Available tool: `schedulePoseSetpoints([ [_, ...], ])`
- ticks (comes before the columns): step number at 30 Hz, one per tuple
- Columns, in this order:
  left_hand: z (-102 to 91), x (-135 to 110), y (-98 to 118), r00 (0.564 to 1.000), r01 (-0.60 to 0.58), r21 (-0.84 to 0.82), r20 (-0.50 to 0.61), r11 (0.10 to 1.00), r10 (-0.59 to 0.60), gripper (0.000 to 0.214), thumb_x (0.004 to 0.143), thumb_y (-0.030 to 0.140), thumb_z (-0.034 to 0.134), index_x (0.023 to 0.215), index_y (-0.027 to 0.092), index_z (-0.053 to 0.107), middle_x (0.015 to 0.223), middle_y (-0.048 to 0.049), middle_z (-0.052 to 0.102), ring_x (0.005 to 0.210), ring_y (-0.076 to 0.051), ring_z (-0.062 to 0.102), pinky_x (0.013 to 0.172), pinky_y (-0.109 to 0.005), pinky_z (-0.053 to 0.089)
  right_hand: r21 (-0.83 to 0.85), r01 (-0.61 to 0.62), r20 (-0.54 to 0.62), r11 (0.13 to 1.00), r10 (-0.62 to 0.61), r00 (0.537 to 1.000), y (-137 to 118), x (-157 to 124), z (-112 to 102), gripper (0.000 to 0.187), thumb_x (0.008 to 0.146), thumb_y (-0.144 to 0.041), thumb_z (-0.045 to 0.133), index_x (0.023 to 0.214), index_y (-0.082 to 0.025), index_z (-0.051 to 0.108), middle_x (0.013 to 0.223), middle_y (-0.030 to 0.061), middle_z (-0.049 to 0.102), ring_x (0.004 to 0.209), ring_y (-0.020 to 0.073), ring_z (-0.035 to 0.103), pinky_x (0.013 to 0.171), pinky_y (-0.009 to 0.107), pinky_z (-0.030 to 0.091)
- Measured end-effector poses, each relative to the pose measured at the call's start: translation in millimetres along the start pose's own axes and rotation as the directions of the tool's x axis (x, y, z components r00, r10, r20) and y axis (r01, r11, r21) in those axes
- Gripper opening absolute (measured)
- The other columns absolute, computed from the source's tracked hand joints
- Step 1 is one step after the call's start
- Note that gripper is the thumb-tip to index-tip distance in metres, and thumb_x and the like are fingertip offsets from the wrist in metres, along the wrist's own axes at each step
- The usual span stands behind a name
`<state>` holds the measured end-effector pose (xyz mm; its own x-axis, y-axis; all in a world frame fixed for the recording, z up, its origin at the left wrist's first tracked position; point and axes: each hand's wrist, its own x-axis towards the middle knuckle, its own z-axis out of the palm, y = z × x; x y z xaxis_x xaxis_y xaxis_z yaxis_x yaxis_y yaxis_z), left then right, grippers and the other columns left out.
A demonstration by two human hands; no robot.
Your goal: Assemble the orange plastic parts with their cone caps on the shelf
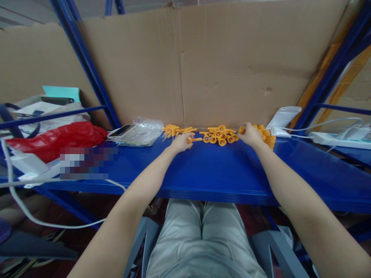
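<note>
My left hand (pixel 182 143) is closed around an orange plastic piece with a ribbed, screw-like shaft (pixel 197 139) pointing right, just above the blue shelf. My right hand (pixel 251 136) pinches an orange plastic piece (pixel 241 130) at the edge of a right-hand pile of orange parts (pixel 268 136), partly hidden by the hand. Between my hands lies a heap of orange funnel-shaped pieces (pixel 222 136), many with open mouths facing me. Behind my left hand is a group of orange pieces with small silvery chains (pixel 173 130).
A blue metal shelf (pixel 214 170) holds everything, with cardboard (pixel 220 65) behind it. Left are a phone (pixel 121 131), clear plastic bags (pixel 145 131), a red bag (pixel 63 139) and a white cable (pixel 17 197). Right are a white packet (pixel 284 117) and a power strip (pixel 342 139).
</note>
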<state>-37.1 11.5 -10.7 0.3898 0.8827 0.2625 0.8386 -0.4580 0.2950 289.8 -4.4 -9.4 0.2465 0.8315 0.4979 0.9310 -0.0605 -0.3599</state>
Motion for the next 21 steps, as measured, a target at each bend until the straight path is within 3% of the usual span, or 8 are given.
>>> schedulePoseSetpoints([
  [6, 1.3, 1.1, -1.5, 1.0, -0.009, 0.035, -0.027, 0.999, 0.009, 0.041, 0.085, 0.019, 0.061, 0.126, 0.02, 0.064, 0.098, -0.0065, 0.077, 0.103, -0.024, 0.072, 0.089, -0.031, 0.053, -0.092, 0.159, 0.026, 0.983, -0.158, 0.987, -13.1, 0.5, -1.9, 0.032, 0.08, -0.025, 0.061, 0.11, -0.015, 0.066, 0.117, 0.0172, 0.068, 0.111, 0.0324, 0.063, 0.097, 0.042, 0.05],
  [11, 2.0, 1.5, -2.3, 0.999, -0.005, 0.06, -0.043, 0.998, 0.007, 0.041, 0.085, 0.021, 0.062, 0.126, 0.021, 0.065, 0.103, -0.0069, 0.076, 0.103, -0.025, 0.071, 0.09, -0.033, 0.053, -0.083, 0.333, 0.05, 0.939, -0.329, 0.943, -23.1, -2.1, 1.1, 0.032, 0.077, -0.023, 0.061, 0.109, -0.021, 0.067, 0.112, 0.0122, 0.07, 0.106, 0.031, 0.064, 0.089, 0.042, 0.052],
  [21, -0.3, -0.6, 2.2, 0.998, 0.029, 0.048, -0.063, 0.998, -0.026, 0.04, 0.086, 0.025, 0.063, 0.126, 0.022, 0.065, 0.102, -0.0073, 0.076, 0.101, -0.026, 0.071, 0.087, -0.034, 0.052, 0.067, 0.608, 0.086, 0.791, -0.612, 0.786, -49.2, -14.6, 6.2, 0.038, 0.077, -0.01, 0.056, 0.109, -0.022, 0.07, 0.117, 0.0102, 0.071, 0.109, 0.0281, 0.065, 0.091, 0.042, 0.051],
])
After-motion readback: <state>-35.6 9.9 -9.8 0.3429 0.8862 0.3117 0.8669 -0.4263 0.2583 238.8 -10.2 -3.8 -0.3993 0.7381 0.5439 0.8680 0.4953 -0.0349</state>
